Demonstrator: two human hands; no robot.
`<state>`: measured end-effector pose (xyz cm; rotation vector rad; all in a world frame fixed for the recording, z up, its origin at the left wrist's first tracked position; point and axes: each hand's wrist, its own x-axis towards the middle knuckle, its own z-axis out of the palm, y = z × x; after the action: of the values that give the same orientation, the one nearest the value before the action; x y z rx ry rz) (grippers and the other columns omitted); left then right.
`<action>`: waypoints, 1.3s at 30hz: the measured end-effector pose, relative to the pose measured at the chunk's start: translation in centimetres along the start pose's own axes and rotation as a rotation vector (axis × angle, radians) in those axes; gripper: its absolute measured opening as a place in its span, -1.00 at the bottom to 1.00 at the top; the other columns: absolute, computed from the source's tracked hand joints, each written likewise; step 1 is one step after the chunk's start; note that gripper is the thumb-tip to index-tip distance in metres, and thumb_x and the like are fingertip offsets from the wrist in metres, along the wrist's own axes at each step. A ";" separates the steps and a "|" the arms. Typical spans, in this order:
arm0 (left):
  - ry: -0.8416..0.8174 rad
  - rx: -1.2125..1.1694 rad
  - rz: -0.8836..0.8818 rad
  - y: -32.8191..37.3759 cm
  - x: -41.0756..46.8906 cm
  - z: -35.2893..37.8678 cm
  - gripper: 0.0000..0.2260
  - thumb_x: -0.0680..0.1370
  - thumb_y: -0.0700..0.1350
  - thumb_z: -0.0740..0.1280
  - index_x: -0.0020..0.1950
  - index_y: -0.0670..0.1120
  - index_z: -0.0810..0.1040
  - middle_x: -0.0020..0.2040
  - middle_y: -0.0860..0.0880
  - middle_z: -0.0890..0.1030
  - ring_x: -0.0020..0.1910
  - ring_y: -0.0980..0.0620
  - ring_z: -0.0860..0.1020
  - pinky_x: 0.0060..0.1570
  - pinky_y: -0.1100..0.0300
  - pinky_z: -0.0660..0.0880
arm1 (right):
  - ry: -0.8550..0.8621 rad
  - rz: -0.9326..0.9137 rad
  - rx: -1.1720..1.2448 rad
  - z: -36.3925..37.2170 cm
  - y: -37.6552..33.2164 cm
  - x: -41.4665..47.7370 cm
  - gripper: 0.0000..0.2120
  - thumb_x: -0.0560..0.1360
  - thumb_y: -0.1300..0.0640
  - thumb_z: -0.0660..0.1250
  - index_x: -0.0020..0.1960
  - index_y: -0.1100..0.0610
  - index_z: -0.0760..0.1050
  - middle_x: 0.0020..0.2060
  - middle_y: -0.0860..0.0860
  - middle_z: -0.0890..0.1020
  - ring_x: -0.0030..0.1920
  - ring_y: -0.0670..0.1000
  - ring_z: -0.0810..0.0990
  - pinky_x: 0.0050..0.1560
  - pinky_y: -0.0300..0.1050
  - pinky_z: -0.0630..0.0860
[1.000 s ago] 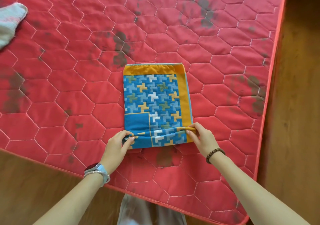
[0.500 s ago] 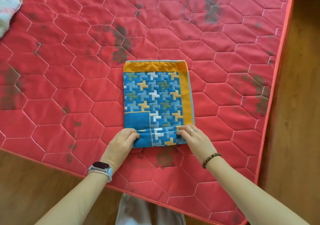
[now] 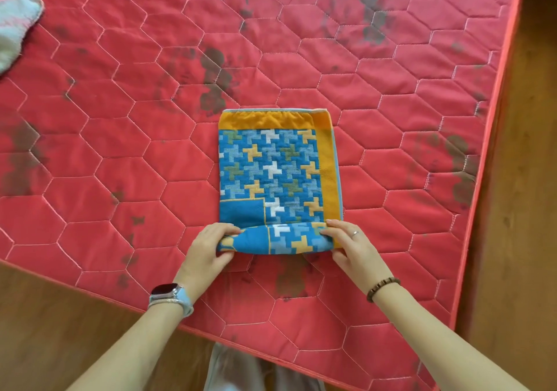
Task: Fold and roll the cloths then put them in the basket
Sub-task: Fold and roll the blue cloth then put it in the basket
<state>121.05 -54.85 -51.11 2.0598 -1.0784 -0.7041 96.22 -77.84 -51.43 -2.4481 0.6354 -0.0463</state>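
Head camera, nearest first: two forearms reach in over the near edge of the mattress (image 3: pixel 120 155), with a watch (image 3: pixel 168 293) on the left wrist and a bead bracelet (image 3: pixel 383 288) on the right. The left hand (image 3: pixel 208 252) grips the left end of the roll (image 3: pixel 283 240), and the right hand (image 3: pixel 351 247) grips the right end. On each hand the fingers (image 3: pixel 224 230) curl over the top of the roll while the thumb sits at its near side. The roll lies crosswise, parallel to the near edge, and looks only a turn or so thick. Beyond it the patterned cloth (image 3: pixel 271 164) lies flat, its long axis running straight away from the fingers toward the mattress's far edge and ending in an orange band. The unrolled length therefore lies ahead of both hands, which are equally close to it. The roll likely has to travel forward evenly or it will skew. Far off by the left edge lies a pale cloth (image 3: pixel 15 28). No basket is in view.
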 end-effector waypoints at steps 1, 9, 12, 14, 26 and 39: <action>0.020 -0.044 -0.050 0.4 0.4 -0.4 -0.69 0.38 -0.30 0.46 0.07 -0.02 0.61 0.02 0.12 0.65 0.05 0.15 0.58 0.10 0.18 0.46 | 0.003 0.048 0.088 -0.6 -0.3 0.4 -0.51 0.35 0.45 0.35 0.21 0.10 0.52 0.18 0.04 0.57 0.21 0.05 0.51 0.30 -0.19 0.40; 0.109 -0.350 -0.475 0.6 3.9 -1.0 -0.91 0.48 -0.13 0.50 -0.10 0.03 0.63 -0.15 -0.03 0.71 -0.12 0.01 0.65 -0.02 0.10 0.55 | 0.124 0.522 0.367 -2.3 -0.9 5.2 -0.91 0.51 0.15 0.42 -0.02 0.10 0.54 -0.19 -0.04 0.65 -0.21 -0.14 0.58 -0.22 -0.46 0.41; 0.226 -0.297 -0.555 0.7 4.9 -0.7 -0.87 0.46 -0.06 0.52 -0.09 -0.07 0.66 -0.18 -0.02 0.71 -0.16 0.04 0.64 -0.09 0.15 0.56 | 0.115 0.602 0.339 -2.4 -0.6 6.5 -0.85 0.51 0.08 0.43 0.00 0.14 0.56 -0.20 -0.03 0.63 -0.21 -0.06 0.55 -0.28 -0.48 0.38; 0.281 -0.266 -0.617 0.9 5.2 -0.5 -0.80 0.43 -0.01 0.54 -0.06 -0.09 0.65 -0.19 0.02 0.68 -0.16 0.05 0.63 -0.09 0.18 0.55 | 0.122 0.639 0.343 -2.0 -0.6 6.9 -0.83 0.50 0.05 0.43 0.01 0.12 0.55 -0.17 -0.03 0.64 -0.20 -0.05 0.56 -0.29 -0.47 0.39; 0.340 0.307 0.100 0.9 4.8 1.4 -0.76 0.44 -0.43 0.40 0.07 -0.23 0.59 -0.01 -0.15 0.59 0.03 -0.07 0.45 0.15 0.14 0.39 | 0.221 -0.032 -0.142 -1.1 -0.8 5.7 -0.75 0.42 0.39 0.44 0.07 0.23 0.62 0.10 0.11 0.63 0.17 0.10 0.52 0.22 0.03 0.53; 0.104 0.303 0.006 -0.3 4.7 0.2 -0.37 0.24 -0.45 0.45 0.28 -0.12 0.52 0.23 -0.06 0.59 0.23 -0.09 0.52 0.23 0.13 0.28 | 0.166 0.025 -0.077 -1.0 -0.6 6.4 -0.50 0.20 0.52 0.42 0.11 0.26 0.58 0.12 0.18 0.62 0.15 0.21 0.59 0.23 0.08 0.52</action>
<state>123.39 -58.81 -52.13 2.3182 -1.1889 -0.4448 102.00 -80.82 -51.00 -2.5281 0.7525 -0.2202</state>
